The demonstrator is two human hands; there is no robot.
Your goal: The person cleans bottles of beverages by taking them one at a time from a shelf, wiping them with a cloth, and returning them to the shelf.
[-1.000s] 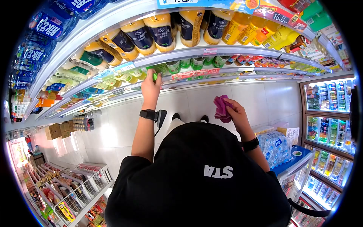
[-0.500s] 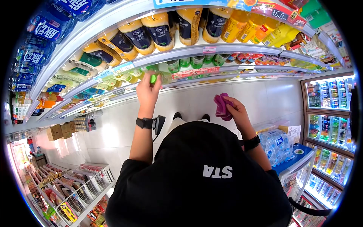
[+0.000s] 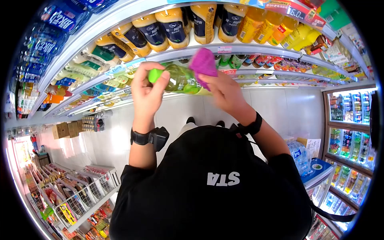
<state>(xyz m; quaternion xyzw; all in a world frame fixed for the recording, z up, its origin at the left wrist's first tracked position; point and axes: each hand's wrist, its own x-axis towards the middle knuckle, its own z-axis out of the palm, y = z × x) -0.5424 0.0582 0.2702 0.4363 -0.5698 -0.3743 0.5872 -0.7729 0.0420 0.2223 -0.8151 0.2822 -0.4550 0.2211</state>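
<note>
A clear drink bottle (image 3: 180,79) with a bright green cap and greenish contents lies sideways in front of the shelf edge. My left hand (image 3: 147,88) is closed around its cap end. In my right hand (image 3: 226,94) is a purple cloth (image 3: 203,66), pressed against the bottle's side toward its base. The cloth and fingers hide part of the bottle. My right hand is a little blurred. Behind both hands run the lower shelf rows with more bottles.
Orange-yellow juice bottles (image 3: 173,30) with dark labels stand on the upper shelf. Blue-labelled bottles (image 3: 44,48) fill the far left. A wire rack (image 3: 86,196) of packets is at lower left, cardboard boxes (image 3: 66,130) behind it. Lit drink coolers (image 3: 348,144) and packed water bottles (image 3: 298,154) stand at right.
My left hand has drawn the green-capped bottle out from the lower shelf and tipped it sideways. My right hand has moved up and left, bringing the purple cloth onto the bottle.
</note>
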